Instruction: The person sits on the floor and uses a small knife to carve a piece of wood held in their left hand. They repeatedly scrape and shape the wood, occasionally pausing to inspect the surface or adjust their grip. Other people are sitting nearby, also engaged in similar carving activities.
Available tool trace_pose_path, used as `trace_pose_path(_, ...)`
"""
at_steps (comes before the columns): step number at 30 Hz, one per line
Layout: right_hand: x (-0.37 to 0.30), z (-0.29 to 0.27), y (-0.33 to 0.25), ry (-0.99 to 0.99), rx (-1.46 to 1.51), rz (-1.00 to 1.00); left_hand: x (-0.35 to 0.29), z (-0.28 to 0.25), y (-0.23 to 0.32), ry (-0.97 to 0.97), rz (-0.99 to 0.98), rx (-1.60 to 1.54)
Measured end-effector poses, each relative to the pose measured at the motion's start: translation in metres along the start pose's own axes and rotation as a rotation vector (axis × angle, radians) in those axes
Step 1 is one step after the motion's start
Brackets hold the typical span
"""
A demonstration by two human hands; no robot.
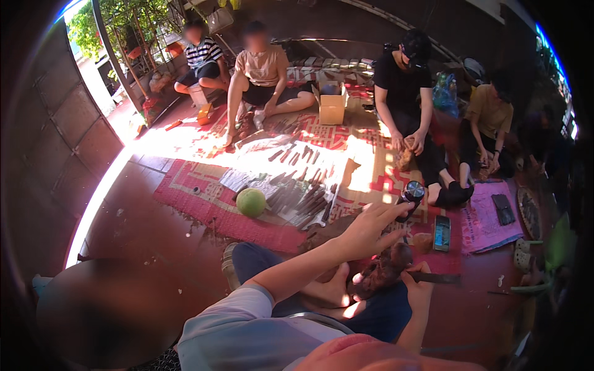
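At the left on the red mat (204, 207) lies a green round fruit (251, 201), and beside it many dark carving tools (306, 201) lie in rows. My left hand (370, 227) is stretched forward above my knee, its fingers (396, 210) spread open and holding nothing; the fingertips are near a black round bottle (411, 196). Below it, a dark wooden piece (385, 269) rests on my lap. My right hand (417, 285) is closed around a flat dark blade tool (436, 278), just beside the wood. Further right, a phone (442, 232) lies on the floor, next to a pink cloth (489, 222).
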State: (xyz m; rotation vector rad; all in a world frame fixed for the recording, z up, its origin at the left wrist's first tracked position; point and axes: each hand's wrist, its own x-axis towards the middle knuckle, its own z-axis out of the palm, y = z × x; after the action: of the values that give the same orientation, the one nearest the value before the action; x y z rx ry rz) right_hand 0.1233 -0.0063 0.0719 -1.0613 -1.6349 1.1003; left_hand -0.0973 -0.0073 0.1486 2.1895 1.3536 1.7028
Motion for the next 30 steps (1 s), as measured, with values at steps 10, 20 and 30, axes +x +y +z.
trace_pose_path(10,0.009,-0.005,-0.007,0.044,0.339,0.267,-0.044,0.063,-0.003,-0.05,-0.587,-0.804)
trace_pose_path(20,0.005,-0.002,0.004,0.08,0.155,0.14,-0.054,0.061,0.002,-0.045,-0.643,-0.949)
trace_pose_path(30,0.006,-0.007,0.005,0.03,0.14,0.097,-0.052,0.067,0.0,-0.026,-0.607,-0.9)
